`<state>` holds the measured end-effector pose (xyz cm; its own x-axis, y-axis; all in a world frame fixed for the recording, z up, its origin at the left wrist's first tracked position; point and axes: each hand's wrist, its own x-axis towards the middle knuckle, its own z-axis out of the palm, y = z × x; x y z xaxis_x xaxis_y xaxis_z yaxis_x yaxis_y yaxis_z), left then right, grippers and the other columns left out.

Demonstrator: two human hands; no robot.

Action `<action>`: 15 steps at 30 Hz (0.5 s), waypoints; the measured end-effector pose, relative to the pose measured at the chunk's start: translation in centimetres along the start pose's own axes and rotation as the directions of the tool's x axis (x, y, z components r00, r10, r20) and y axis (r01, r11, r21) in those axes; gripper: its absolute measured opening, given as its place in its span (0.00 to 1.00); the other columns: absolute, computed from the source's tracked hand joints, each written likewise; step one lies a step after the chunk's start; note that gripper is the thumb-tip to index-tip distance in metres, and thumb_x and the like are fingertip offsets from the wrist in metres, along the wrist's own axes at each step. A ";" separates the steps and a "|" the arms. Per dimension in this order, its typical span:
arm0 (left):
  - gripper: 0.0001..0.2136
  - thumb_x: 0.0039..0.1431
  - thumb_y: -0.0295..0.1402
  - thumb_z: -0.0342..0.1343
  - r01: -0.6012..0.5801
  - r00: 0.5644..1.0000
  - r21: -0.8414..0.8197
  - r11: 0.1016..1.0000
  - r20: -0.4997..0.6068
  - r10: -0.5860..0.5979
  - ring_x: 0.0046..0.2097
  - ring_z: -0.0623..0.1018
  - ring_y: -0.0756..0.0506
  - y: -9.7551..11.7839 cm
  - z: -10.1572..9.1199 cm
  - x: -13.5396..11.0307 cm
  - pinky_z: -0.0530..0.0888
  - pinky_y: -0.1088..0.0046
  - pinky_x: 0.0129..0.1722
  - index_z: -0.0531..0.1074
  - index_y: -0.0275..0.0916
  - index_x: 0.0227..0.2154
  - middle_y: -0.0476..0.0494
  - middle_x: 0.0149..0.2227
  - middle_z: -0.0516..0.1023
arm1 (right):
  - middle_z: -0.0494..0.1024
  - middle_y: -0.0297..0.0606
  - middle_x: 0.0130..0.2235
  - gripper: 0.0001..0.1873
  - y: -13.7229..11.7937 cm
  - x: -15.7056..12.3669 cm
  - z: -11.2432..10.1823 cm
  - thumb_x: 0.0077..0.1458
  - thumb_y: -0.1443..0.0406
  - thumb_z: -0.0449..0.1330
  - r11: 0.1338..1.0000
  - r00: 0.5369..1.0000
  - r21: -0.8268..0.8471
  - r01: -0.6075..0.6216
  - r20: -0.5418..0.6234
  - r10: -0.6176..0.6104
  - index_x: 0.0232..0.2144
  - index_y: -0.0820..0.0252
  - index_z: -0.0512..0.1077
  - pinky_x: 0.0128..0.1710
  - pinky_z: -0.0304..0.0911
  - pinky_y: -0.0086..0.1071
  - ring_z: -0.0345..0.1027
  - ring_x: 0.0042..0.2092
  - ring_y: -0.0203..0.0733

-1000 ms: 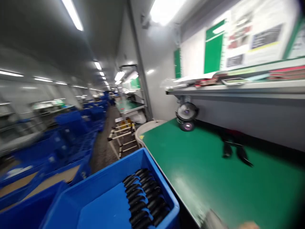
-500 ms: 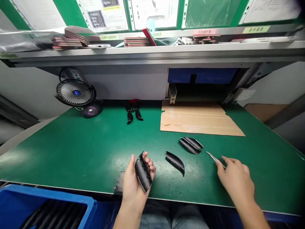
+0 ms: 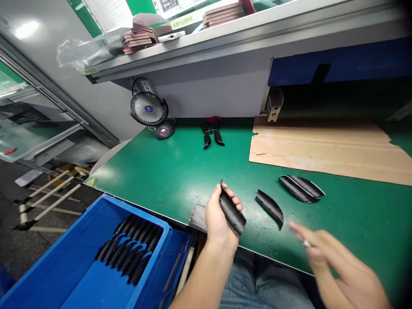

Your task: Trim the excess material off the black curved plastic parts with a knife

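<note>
The left hand grips a black curved shell, with the thumb along its left side and the fingertips curled around the far edge, so the hollow-looking face is turned up towards the wearer; hand and shell are above the near edge of the green workbench. The right hand is blurred over the bench's near right part, its index finger pointing left and the thumb bent in below; a small pale tip shows between them, but I cannot tell what it is or how firmly the fingers close on it. Between the hands lies 1 loose black shell, its lower end near the right fingertip. Just beyond, 2 more shells lie side by side, in front of a cardboard sheet. A flat grey piece sits at the bench edge beside the left wrist. At the back stand a round fan and, to its right, a black-handled tool. Left of the bench, a blue bin holds 2 rows of black shells.
</note>
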<state>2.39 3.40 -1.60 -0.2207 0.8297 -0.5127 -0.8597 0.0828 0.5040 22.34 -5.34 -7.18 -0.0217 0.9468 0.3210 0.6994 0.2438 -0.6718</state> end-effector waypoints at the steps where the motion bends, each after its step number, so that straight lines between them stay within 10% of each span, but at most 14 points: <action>1: 0.04 0.60 0.31 0.50 0.016 1.000 -0.036 0.999 0.003 -0.016 0.20 0.65 0.54 0.0 0.0 -0.1 0.64 0.84 0.15 0.65 0.36 0.30 0.51 0.22 0.64 | 0.74 0.35 0.38 0.17 -1.5 0.0 0.7 0.62 0.56 0.51 0.996 0.996 0.080 0.040 0.070 -0.046 0.51 0.49 0.71 0.32 0.64 0.24 0.71 0.37 0.39; 15: 0.10 0.61 0.39 0.49 -0.124 0.984 -0.008 0.992 0.126 0.124 0.16 0.59 0.54 0.4 -0.1 -1.5 0.58 0.84 0.11 0.61 0.40 0.27 0.54 0.18 0.61 | 0.75 0.33 0.35 0.16 -4.8 1.4 3.2 0.62 0.60 0.54 0.954 0.921 0.298 0.015 0.367 -0.129 0.51 0.50 0.71 0.32 0.68 0.19 0.72 0.34 0.35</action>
<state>2.29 2.11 -0.72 -0.2656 0.8965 -0.3546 -0.8295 -0.0250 0.5579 16.65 -4.47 -5.67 -0.3725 0.9178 0.1372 0.4540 0.3092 -0.8357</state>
